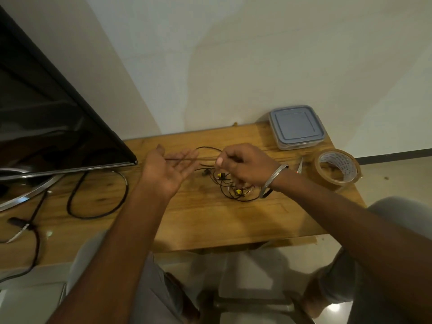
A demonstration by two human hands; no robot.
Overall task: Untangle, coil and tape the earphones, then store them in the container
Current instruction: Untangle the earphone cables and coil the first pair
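Note:
Black earphones (233, 190) with yellow earbuds lie in a tangle on the wooden table (210, 220). My right hand (243, 164), wearing a metal bangle, pinches a stretch of the cable above the tangle. That cable runs left, taut, across the fingers of my left hand (168, 171), which is held palm up with its fingers spread and not closed on the wire. A plastic container (295, 126) with a grey lid, closed, stands at the table's far right. A roll of brown tape (336, 168) rests at the right edge.
Small scissors (300, 165) lie between my right wrist and the tape. A black monitor (46, 118) on a metal stand fills the left side, with a thick black cable (98, 195) looped on the table beneath it. A wall rises behind the table.

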